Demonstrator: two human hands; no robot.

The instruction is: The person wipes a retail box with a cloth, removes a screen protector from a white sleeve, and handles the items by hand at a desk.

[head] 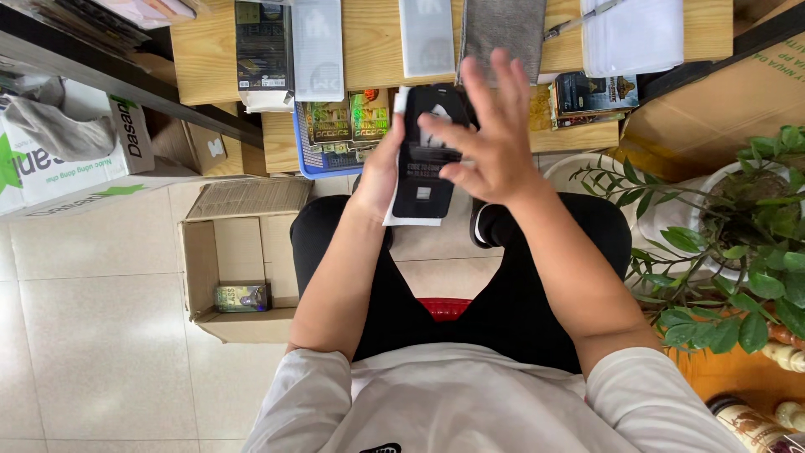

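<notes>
- I sit on a red stool [444, 307], knees over the tiled floor [92, 335]
- My left hand [381, 172] has its grip clamped on a flat black packet [428, 159] with a white card behind, held above my lap
- My right hand [490, 138] hovers over the packet, fingers spread apart
- Beyond, a blue tray [306, 159] under the wooden worktop [373, 42]

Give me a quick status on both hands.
Left hand grips black packet with white sheet behind. Right hand open, fingers spread, over its front. Nothing between them.
</notes>
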